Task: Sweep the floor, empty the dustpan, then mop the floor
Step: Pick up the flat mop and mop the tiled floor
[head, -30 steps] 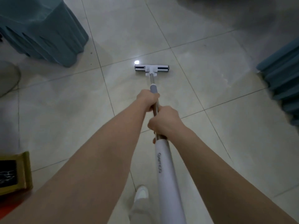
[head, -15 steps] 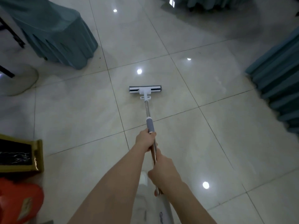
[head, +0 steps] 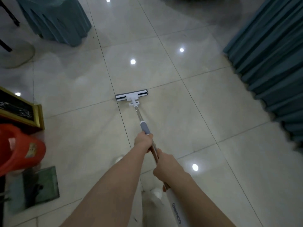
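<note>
Both grips curled round the mop pole (head: 138, 114): left hand (head: 143, 141) ahead, right hand (head: 166, 167) behind; mop head (head: 132, 96) flat on tiled floor (head: 188, 115).

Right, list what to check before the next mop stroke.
1. Left hand grips the mop handle: ok.
2. Right hand grips it nearer the body: ok.
3. Mop head lies flat on the floor: ok.
4. Floor just ahead of the head holds no objects: ok.
5. Teal drapes on the right stand apart from the head: ok.
6. Whether the head is damp enough: cannot tell.
</note>
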Tool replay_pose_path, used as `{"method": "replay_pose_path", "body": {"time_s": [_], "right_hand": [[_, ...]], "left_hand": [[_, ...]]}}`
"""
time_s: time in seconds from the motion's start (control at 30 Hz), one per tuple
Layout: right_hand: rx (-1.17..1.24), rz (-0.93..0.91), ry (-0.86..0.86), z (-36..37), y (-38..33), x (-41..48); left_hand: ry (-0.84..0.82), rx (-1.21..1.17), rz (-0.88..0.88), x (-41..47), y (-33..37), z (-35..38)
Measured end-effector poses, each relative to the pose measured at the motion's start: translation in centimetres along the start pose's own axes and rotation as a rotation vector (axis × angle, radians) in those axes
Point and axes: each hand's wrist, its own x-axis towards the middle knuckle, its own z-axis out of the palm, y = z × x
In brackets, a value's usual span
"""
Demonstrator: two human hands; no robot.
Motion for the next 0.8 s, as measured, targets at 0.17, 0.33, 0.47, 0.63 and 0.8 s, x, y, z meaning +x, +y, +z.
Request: {"method": "replay_pose_path", "body": {"time_s": [0.17,0.33,0.47,0.63,0.8], "right_hand": [[0.003,-0.003,-0.01,4.3,2.8,-5.8],[0.059,0.029,-0.009,9.9,3.6,-9.8],[0.119,0.054,-0.016,14.2,4.2,-13.7],[0.138,0.053,-0.015,19.9,5.2,-19.8],[0.166,0.013,0.001,22.8,7.5,-26.0]], "left_hand": [[0.009,0.03,-0.029,-4.9,-5.7,1.8],[0.014,0.035,-0.005,-7.9,-11.3,2.2],[-0.031,-0.036,0.004,-10.3,-16.6,2.4],[-0.15,-0.164,-0.02,-16.0,-23.3,2.4],[-0.197,-0.173,0.095,-22.5,-28.0,3.1]]}}
